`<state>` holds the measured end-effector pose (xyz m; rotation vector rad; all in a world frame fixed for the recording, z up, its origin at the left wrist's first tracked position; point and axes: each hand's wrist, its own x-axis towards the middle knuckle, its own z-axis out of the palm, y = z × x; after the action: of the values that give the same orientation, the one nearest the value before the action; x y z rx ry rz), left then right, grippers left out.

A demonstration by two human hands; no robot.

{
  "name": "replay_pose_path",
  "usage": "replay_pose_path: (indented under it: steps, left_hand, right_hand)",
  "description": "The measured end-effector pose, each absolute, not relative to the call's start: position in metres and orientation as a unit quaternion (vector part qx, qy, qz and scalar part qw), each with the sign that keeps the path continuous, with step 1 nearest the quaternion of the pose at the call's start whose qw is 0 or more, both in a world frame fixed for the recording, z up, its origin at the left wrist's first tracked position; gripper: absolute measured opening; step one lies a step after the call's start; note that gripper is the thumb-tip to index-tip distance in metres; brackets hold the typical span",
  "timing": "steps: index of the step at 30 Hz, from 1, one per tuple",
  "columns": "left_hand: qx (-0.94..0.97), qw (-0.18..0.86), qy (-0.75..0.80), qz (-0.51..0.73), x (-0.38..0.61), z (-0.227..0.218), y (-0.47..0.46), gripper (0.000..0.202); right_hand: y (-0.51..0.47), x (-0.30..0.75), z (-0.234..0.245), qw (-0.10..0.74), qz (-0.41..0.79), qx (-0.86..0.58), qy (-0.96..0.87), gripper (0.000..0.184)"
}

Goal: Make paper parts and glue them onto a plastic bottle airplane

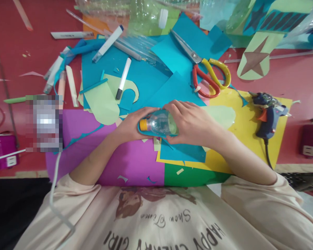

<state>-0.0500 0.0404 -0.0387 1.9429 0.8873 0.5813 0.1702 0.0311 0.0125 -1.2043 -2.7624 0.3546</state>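
One clear bottle (160, 123), orange cap leftward, lying sideways: left hand (130, 126) grips cap end, right hand (191, 123) wraps base. Scissors (207, 74) farther; glue gun (267, 113) right.

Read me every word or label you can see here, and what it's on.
"HAPPY CHEERY GIRL": on the shirt, upside down and partly cut off.
"Show", then a blurred script word: same shirt.
Any print on the marker or glue gun is too small to read.
No label shows on the bottle held in the left hand and right hand.
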Motion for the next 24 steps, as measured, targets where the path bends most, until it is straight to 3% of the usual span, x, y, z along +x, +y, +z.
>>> replay_pose_path:
  steps: [9,14,16,20,24]
  left_hand:
    - [0.78,0.446,0.337,0.28,-0.048,-0.041,0.039,0.082]
    - [0.779,0.391,0.337,0.356,-0.052,-0.047,0.04,0.086]
    - [0.774,0.361,0.351,0.384,-0.056,-0.047,0.04,0.077]
    - [0.773,0.261,0.396,0.421,-0.058,-0.044,0.039,0.033]
    - [0.794,0.235,0.408,0.386,-0.056,-0.042,0.04,0.032]
  right_hand:
    - [0.032,0.172,0.015,0.063,0.139,-0.425,-0.892,0.055]
    - [0.036,0.178,0.017,0.081,0.139,-0.453,-0.877,0.058]
    - [0.037,0.18,0.017,0.088,0.133,-0.463,-0.872,0.058]
    - [0.039,0.181,0.016,0.101,0.126,-0.485,-0.859,0.059]
    - [0.038,0.18,0.015,0.109,0.127,-0.496,-0.852,0.061]
